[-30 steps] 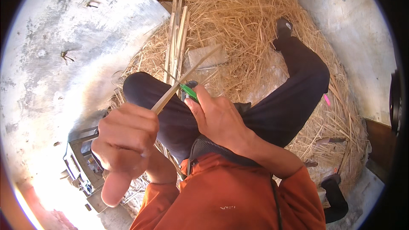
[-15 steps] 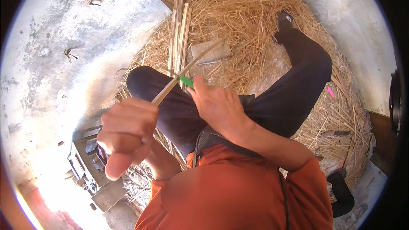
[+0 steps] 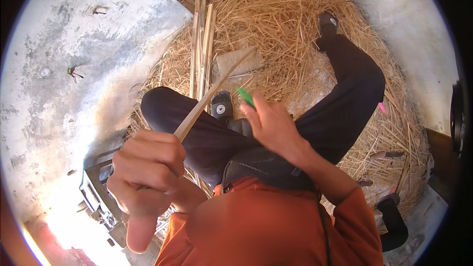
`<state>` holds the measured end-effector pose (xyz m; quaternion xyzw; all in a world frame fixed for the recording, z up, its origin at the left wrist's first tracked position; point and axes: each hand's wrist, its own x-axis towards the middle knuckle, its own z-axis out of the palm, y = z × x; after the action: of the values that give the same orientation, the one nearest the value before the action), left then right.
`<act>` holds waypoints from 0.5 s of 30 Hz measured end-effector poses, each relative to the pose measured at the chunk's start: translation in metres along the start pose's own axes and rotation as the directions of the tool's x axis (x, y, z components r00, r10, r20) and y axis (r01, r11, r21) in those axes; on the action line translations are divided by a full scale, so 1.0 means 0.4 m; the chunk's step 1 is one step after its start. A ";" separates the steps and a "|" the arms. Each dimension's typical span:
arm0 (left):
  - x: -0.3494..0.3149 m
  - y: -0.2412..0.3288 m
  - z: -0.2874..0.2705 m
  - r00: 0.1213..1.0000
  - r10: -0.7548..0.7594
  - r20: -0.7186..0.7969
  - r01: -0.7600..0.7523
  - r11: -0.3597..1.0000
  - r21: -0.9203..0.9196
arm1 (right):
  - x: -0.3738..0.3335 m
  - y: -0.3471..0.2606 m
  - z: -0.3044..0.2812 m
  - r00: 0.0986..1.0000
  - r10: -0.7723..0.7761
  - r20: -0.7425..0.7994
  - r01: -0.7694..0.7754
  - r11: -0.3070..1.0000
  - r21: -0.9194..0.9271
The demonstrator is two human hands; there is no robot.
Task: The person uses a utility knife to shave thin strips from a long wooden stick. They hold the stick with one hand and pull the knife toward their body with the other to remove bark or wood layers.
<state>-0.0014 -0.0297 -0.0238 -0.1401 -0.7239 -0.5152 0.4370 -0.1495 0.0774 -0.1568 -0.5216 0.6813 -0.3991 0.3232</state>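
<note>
The left hand [image 3: 145, 172] curls its fingers [image 3: 165, 144] around a pale, slender wooden strip [image 3: 214, 89] slanting far and right; the right hand [image 3: 275, 125] grips a bright-green, narrow handle [image 3: 245, 96], right of it.

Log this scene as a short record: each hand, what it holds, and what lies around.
Left hand: closed around one end of a wooden strip
Strip angle: slants away, up and to the right
Right hand: holding a green tool; no blade can be made out
Contact: tool and strip appear apart
Ahead: loose wooden strips, lying side by side, left of a flat grayish block
Floor cover: straw
Clothing: orange top, dark trousers
</note>
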 end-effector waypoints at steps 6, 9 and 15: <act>-0.012 0.015 -0.015 0.997 -0.047 0.054 0.051 0.996 -0.071 | -0.054 -0.163 -0.039 0.983 -0.068 0.172 0.051 0.993 0.104; -0.020 0.016 -0.007 0.998 -0.031 0.054 0.035 0.996 -0.080 | -0.062 -0.158 -0.026 0.984 -0.089 0.154 0.095 0.995 -0.034; -0.043 0.017 0.008 0.985 -0.010 -0.170 0.007 1.000 -0.020 | -0.032 -0.141 0.026 0.991 -0.124 0.052 0.132 0.971 -0.198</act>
<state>0.0114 -0.0198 -0.0331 -0.0970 -0.6795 -0.5341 0.4935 -0.1120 0.0799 -0.1116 -0.6021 0.6766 -0.3378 0.2561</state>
